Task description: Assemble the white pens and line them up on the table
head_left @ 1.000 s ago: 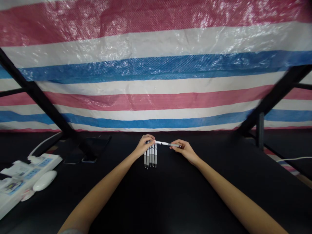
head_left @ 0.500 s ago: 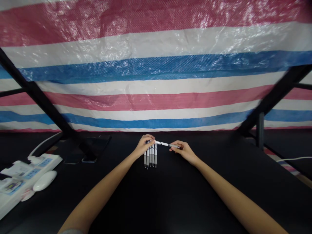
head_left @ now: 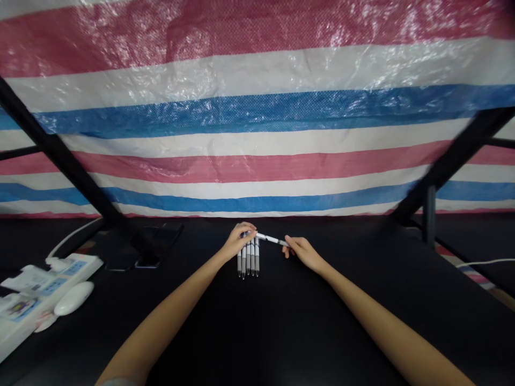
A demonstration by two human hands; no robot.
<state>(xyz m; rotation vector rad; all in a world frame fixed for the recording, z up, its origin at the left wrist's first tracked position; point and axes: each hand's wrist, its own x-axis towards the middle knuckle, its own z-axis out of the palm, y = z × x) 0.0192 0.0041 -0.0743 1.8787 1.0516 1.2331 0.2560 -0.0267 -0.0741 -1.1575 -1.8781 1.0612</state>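
A white and grey pen (head_left: 270, 238) spans the space between my two hands, tilted slightly down to the right. My left hand (head_left: 238, 238) pinches its left end between thumb and fingers. At its right end, the thumb and fingers of my right hand (head_left: 300, 250) close on the grey grip and cover the tip. Several matching pens (head_left: 248, 260) lie side by side on the black table under my left hand, grey grips and tips toward me. My left fingers hide their far ends, so I cannot tell whether they touch them.
A white power strip (head_left: 44, 295) with a plug and a white rounded device (head_left: 74, 298) sits at the left. Dark phone-like slabs (head_left: 147, 262) lie near the left black frame leg (head_left: 80, 177). A striped plastic sheet (head_left: 257, 161) hangs behind the black table (head_left: 257, 332).
My right hand has turned and shifted its fingers on the pen's grip end, now covering the tip. My left hand and the row of pens have barely moved.
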